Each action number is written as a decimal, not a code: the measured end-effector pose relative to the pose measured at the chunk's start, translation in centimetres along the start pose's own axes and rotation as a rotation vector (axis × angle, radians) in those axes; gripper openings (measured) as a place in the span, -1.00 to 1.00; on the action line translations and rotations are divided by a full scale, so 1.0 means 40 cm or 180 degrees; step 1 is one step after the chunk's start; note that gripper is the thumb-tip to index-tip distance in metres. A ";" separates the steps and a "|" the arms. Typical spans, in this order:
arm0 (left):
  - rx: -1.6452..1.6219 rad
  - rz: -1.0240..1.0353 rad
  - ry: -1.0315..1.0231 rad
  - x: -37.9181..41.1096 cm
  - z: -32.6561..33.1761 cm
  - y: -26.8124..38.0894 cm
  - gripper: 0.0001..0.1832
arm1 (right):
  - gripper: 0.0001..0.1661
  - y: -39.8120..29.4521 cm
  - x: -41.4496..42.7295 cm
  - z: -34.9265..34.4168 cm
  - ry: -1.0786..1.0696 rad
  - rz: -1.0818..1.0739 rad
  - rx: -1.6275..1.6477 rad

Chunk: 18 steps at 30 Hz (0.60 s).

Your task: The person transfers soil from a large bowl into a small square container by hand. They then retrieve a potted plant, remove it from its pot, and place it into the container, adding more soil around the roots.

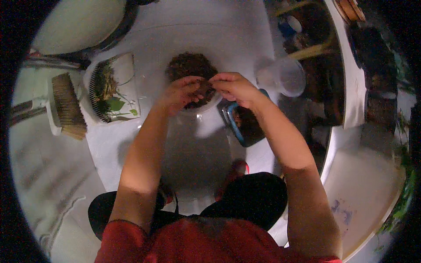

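A round container (200, 110) with a pale rim, filled with dark brown soil (189, 64), stands before me. My left hand (184, 92) is over the near left side of the soil, fingers curled. From the right, my right hand (233, 86) reaches in, with its thumb and fingertips close together over the soil. Both sets of fingertips nearly meet. Blur and the dark soil hide whether either hand pinches something small. Partly under my right forearm lies a blue-rimmed tray (241, 131) with dark brown material in it.
Left of the container, a white dustpan (136, 98) holds leaves and plant debris, beside a brush (69, 105) with tan bristles. A clear plastic container (289, 78) is at the right, near a shelf (353, 98) with dark items. A pale round object (82, 24) fills the upper left.
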<state>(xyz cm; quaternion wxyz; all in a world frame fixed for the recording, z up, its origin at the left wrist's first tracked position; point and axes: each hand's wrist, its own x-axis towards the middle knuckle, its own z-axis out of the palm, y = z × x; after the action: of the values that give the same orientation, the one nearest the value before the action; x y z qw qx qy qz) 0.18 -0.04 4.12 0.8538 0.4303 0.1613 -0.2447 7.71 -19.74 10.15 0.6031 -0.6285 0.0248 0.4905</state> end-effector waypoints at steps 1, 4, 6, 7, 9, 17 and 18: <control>0.0074 -0.0069 -0.0208 0.001 0.048 -0.005 -0.66 | -0.83 0.001 -0.048 -0.017 0.0126 -0.0028 0.0026; 0.0479 -0.0149 -0.0795 -0.015 0.184 -0.019 -0.64 | -0.84 0.029 -0.195 -0.099 0.0347 -0.0123 -0.0139; 0.0890 -0.0253 -0.0957 -0.001 0.247 -0.047 -0.64 | -0.85 0.052 -0.266 -0.154 0.0491 -0.0068 -0.0242; 0.1125 -0.0254 -0.0913 0.007 0.280 -0.064 -0.65 | -0.85 0.087 -0.293 -0.184 0.0631 0.0038 -0.0239; 0.1599 -0.0256 -0.0817 0.015 0.334 -0.090 -0.67 | -0.86 0.138 -0.319 -0.206 0.0955 0.0123 -0.0321; 0.3348 0.1031 -0.0372 0.037 0.266 -0.148 -0.69 | -0.74 0.213 -0.279 -0.195 0.1896 -0.0291 -0.3515; 0.3253 0.0613 -0.0273 0.016 0.292 -0.092 -0.68 | -0.74 0.216 -0.281 -0.196 0.1892 -0.0169 -0.3685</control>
<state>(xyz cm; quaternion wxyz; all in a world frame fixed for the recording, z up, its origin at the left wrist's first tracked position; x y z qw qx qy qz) -0.58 -11.61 8.15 0.5593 0.7946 -0.0542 -0.2299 1.09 -34.53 9.44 0.1462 -0.9612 -0.0933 0.2147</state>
